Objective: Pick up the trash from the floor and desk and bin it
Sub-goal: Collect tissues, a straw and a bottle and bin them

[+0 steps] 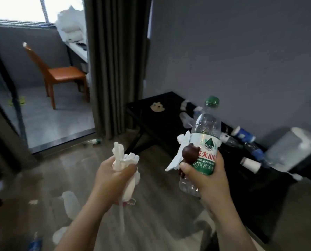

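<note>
My left hand [113, 175] grips a wad of crumpled white tissue [125, 163] in front of me, above the floor. My right hand [203, 173] holds a clear plastic water bottle [206, 131] with a green cap and green label, upright. The same fingers pinch a small brown bear figure [190, 152] and a white tissue [182, 142] against the bottle. Behind it, a low black desk [151, 116] carries several empty bottles [242, 134] and tissue scraps.
White plastic and paper scraps [69, 200] lie on the wooden floor at lower left, and a blue wrapper [35, 244] sits near the bottom edge. A small bottle [94, 141] lies by the balcony doorsill. An orange chair [60, 73] stands on the balcony; a grey curtain [114, 60] hangs beside it.
</note>
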`<state>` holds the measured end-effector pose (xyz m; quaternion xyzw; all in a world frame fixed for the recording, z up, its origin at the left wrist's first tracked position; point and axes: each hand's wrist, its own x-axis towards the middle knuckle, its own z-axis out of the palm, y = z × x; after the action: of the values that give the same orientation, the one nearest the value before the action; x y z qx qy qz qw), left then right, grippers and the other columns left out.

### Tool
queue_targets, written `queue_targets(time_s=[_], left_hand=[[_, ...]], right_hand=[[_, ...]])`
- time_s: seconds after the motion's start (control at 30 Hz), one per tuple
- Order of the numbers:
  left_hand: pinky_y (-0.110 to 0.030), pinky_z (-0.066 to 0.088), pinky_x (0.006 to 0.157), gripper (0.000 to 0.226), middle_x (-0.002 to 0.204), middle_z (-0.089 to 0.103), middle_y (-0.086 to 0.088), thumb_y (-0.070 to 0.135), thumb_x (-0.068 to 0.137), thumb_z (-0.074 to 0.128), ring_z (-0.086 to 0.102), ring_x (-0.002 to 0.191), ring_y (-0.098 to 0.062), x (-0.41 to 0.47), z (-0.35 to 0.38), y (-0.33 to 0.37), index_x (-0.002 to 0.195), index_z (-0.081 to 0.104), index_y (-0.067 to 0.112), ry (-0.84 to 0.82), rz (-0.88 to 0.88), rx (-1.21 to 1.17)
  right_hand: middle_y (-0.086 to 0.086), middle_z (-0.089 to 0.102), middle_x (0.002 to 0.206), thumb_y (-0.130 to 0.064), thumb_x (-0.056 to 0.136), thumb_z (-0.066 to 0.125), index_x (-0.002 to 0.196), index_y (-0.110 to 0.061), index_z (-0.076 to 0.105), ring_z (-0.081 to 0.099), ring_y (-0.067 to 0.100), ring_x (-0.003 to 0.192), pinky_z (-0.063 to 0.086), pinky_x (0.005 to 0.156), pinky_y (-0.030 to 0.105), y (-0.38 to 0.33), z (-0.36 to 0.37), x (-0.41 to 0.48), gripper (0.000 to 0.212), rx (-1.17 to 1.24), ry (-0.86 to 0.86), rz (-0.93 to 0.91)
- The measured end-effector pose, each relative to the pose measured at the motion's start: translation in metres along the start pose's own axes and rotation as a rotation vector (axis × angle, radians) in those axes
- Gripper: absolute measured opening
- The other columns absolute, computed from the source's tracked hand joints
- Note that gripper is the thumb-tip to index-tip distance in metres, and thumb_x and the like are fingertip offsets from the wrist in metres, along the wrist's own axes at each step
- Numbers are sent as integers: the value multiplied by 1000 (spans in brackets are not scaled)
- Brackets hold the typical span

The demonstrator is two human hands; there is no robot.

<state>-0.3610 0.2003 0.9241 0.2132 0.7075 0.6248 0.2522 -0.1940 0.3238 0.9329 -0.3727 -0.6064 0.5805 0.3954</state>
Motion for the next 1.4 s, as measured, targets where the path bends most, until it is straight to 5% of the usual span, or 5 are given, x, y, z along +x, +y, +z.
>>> queue_targets(time_s=[0.37, 0.7, 0.87, 1.1, 1.4], left_hand=[[-25, 45, 46, 1, 65, 68, -5, 12, 82, 65, 62, 52, -12, -136, 227, 44, 83, 65, 12, -580, 143, 78], [-31, 47, 52, 39, 65, 68, -13, 30, 59, 68, 59, 51, -20, -390, 441, 41, 87, 63, 3, -1199, 124, 10], [-29, 47, 52, 22, 60, 67, -9, 25, 63, 67, 63, 54, -21, -502, 511, 30, 73, 61, 5, -1451, 200, 61], [-53, 54, 72, 32, 73, 71, -14, 33, 55, 64, 69, 76, -36, -580, 593, 14, 80, 67, 13, -1632, 254, 162], [-51, 52, 64, 32, 62, 66, -14, 35, 55, 56, 60, 63, -38, -604, 729, 41, 71, 63, 8, -1766, 352, 149]], right_hand=[[-8, 72, 90, 2, 68, 81, 121, -34, 52, 69, 10, 78, 56, 72, 34, -39, -260, -139, 70, -15, 595, -124], [-16, 70, 84, -5, 64, 83, 110, -33, 54, 66, 1, 72, 51, 64, 20, -60, -485, -351, 61, -138, 1131, -141], [-13, 71, 87, -17, 53, 78, 115, -29, 53, 67, 3, 73, 51, 60, 16, -56, -553, -448, 67, -143, 1409, -129], [-4, 71, 89, -30, 43, 81, 109, -37, 52, 70, 19, 80, 58, 72, 37, -30, -614, -490, 72, -138, 1660, -58], [-20, 69, 84, -9, 62, 86, 115, -37, 49, 66, 0, 71, 49, 64, 21, -39, -707, -459, 71, -224, 1806, 3]])
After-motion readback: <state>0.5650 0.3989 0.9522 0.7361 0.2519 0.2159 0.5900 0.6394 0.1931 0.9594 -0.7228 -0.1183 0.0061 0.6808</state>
